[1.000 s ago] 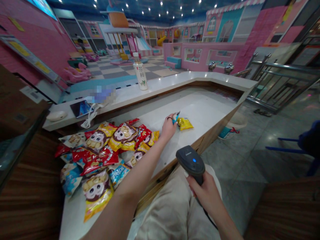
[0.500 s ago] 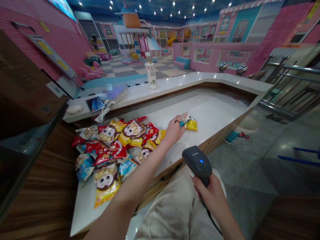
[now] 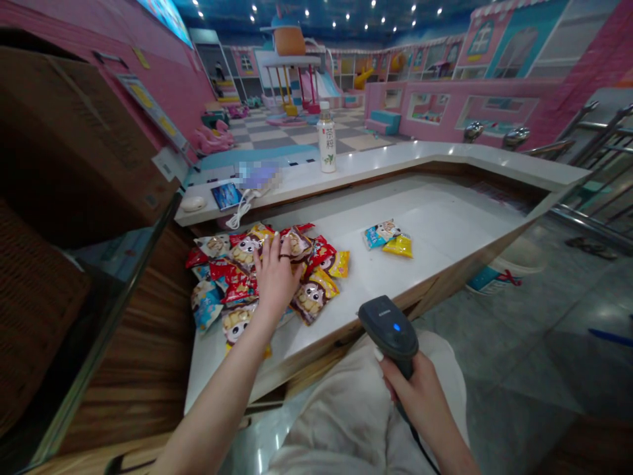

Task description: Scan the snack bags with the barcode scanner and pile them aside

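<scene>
My left hand (image 3: 275, 277) lies with fingers stretched out on top of a pile of snack packets (image 3: 232, 277), red, yellow and blue with a cartoon monkey face, on the white lower counter (image 3: 435, 231). It holds nothing that I can see. Two packets, one blue (image 3: 380, 233) and one yellow (image 3: 398, 246), lie apart to the right on the counter. My right hand (image 3: 418, 396) grips a dark barcode scanner (image 3: 390, 333) with a lit blue dot, held over my lap below the counter's edge.
A raised white ledge (image 3: 395, 158) behind the counter carries a white bottle (image 3: 326, 137), a phone (image 3: 227, 195) with a white cable and a small white object (image 3: 192, 203). A brown cardboard box (image 3: 74, 152) stands at the left. Metal railings (image 3: 593, 138) and grey floor lie to the right.
My left hand let go of the blue packet beside the yellow one and drew back left onto the pile. The scanner hand stayed about where it was; the view turned left.
</scene>
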The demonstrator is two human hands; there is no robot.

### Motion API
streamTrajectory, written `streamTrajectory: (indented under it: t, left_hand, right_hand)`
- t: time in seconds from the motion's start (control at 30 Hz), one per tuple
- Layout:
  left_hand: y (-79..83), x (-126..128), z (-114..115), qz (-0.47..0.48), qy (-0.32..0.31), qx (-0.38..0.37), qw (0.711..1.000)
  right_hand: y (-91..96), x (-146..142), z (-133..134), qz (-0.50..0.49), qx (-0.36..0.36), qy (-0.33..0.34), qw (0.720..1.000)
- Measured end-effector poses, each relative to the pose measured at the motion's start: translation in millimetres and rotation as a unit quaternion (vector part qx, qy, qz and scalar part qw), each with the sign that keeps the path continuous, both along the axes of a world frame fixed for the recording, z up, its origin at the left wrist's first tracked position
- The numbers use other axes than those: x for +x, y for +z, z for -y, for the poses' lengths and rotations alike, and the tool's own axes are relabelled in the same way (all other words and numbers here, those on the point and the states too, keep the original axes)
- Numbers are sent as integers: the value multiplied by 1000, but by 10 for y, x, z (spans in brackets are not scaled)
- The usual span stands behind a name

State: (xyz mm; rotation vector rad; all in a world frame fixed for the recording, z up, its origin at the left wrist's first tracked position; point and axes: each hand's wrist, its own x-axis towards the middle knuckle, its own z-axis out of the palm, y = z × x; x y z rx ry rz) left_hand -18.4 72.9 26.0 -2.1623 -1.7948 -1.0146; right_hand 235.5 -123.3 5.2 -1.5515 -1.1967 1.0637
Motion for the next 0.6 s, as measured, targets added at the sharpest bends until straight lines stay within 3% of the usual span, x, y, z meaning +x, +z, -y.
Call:
streamTrajectory:
  t: [0.2, 0.33, 0.5, 0.6]
  left_hand:
    - [-9, -112, -132, -84, 49, -15, 995]
    - [-1, -106, -129, -89, 52, -7, 995]
    - [47, -68, -52, -9, -12, 10, 1000]
    - [91, 0, 8, 106, -72, -1, 992]
  right_hand:
    - [8, -68, 40, -5, 5, -6, 1000]
    - [30, -60, 75, 1, 7, -7, 1000]
    - [108, -55, 88, 4, 15, -17, 1000]
    - [131, -63, 78, -5, 4, -17, 1000]
